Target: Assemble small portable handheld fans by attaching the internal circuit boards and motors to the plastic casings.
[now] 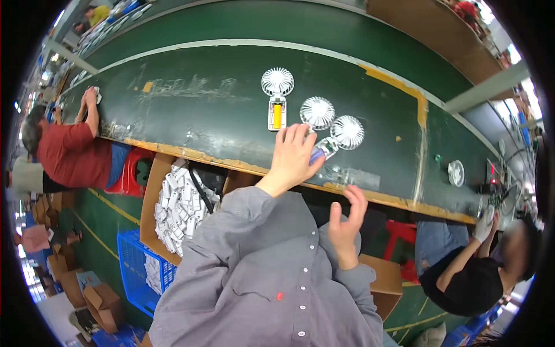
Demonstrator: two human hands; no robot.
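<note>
My left hand (291, 157) is over the bench near its front edge, fingers bent and thumb against an open-backed mini fan (347, 133) with a blue-purple cylindrical battery (316, 155) in its handle. Beside it lies another white fan (317, 113), whose handle is hidden by my fingers. Farther left, a third fan (277, 82) points its opened handle toward me, showing a yellow battery (277, 117). My right hand (346, 226) is raised just in front of the bench edge, fingers apart and nothing in it.
Below the bench at left stand a cardboard box (151, 215) of white plastic parts and a blue crate (128, 272). A round white fan part (456, 173) lies at the bench's right. Co-workers sit at left (69, 144) and right (471, 277). Yellow tape marks the bench top.
</note>
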